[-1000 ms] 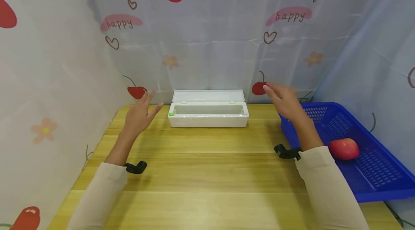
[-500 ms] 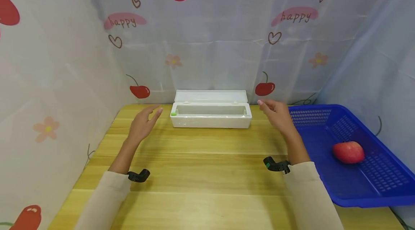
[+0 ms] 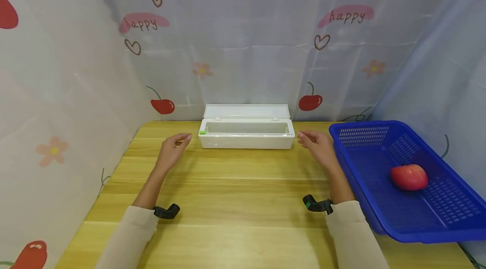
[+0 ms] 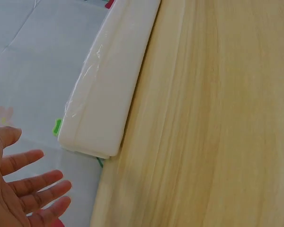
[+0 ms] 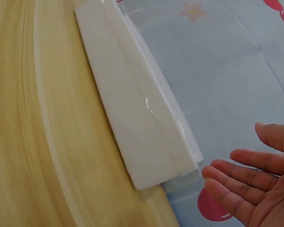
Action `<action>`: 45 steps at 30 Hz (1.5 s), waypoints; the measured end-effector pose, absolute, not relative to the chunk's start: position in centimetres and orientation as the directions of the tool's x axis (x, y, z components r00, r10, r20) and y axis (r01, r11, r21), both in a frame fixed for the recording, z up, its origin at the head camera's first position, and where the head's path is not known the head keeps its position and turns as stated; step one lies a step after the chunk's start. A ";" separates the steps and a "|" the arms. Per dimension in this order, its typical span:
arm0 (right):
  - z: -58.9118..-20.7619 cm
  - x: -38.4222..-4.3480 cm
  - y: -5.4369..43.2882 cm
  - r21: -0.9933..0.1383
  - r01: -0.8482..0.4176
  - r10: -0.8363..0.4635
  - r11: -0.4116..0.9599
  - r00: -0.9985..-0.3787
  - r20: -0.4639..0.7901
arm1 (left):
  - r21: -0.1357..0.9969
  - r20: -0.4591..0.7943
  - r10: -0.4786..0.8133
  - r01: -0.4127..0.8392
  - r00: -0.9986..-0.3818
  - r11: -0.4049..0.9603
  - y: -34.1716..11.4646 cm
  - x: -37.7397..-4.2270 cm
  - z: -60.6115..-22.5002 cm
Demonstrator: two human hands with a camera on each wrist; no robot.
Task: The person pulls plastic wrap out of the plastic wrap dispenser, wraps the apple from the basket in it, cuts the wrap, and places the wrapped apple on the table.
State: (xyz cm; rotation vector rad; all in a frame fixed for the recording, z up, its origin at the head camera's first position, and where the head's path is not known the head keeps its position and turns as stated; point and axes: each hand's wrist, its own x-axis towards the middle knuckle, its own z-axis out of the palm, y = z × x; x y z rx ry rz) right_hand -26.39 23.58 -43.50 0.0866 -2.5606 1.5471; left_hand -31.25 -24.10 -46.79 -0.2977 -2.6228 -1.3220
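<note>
A long white cling film dispenser [image 3: 247, 142] stands at the back of the table with its hinged lid [image 3: 247, 111] raised. Clear film lies along its front edge, and a green slide cutter [image 3: 203, 133] sits at the left end. My left hand [image 3: 171, 152] hovers just off that end with relaxed fingers, holding nothing. Off the opposite end is my right hand [image 3: 319, 149], fingers loosely bent and nothing in them. In the left wrist view the spread fingers [image 4: 42, 182] are apart from the dispenser; in the right wrist view the fingertips are close to its end.
A blue plastic basket [image 3: 364, 184] stands on the right of the wooden table [image 3: 243, 201], with a red apple [image 3: 409, 177] inside. A printed curtain [image 3: 250, 66] closes off the back and both sides.
Both hands have come down and inward, toward the two ends of the dispenser. The right hand has moved off the basket's near edge. Dispenser, apple and basket stay put.
</note>
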 end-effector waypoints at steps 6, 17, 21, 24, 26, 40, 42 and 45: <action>-44.9 -26.2 22.9 -0.924 -0.086 0.047 0.374 -0.993 0.111 | 0.885 0.152 0.060 0.162 -0.987 0.437 -23.3 -30.9 -47.3; -48.3 -27.6 21.6 -0.993 0.114 0.216 0.026 -0.971 -0.106 | 0.974 0.047 0.000 0.046 -0.999 0.223 -21.7 -31.6 -49.6; -49.3 -28.1 21.3 -0.987 0.124 0.231 -0.101 -0.962 -0.145 | 0.992 0.016 -0.030 0.012 -0.999 0.125 -21.2 -31.7 -50.2; -49.9 -28.3 21.2 -0.982 0.128 0.223 -0.143 -0.962 -0.157 | 0.996 0.006 -0.051 0.001 -0.999 0.095 -20.9 -31.7 -50.5; -50.1 -28.3 21.2 -0.980 0.129 0.209 -0.152 -0.965 -0.160 | 0.996 0.003 -0.058 -0.002 -0.998 0.084 -20.7 -31.7 -50.7; -50.2 -29.0 20.6 -0.953 0.169 0.158 -0.250 -0.964 -0.212 | 0.996 -0.061 0.015 -0.062 -0.998 -0.059 -19.1 -32.2 -50.9; -50.2 -29.2 20.6 -0.948 0.170 0.146 -0.268 -0.966 -0.214 | 0.995 -0.071 0.018 -0.072 -0.997 -0.063 -18.9 -32.2 -50.8; -50.2 -29.3 20.5 -0.945 0.165 0.131 -0.283 -0.969 -0.209 | 0.995 -0.082 0.034 -0.084 -0.996 -0.056 -18.6 -32.3 -50.8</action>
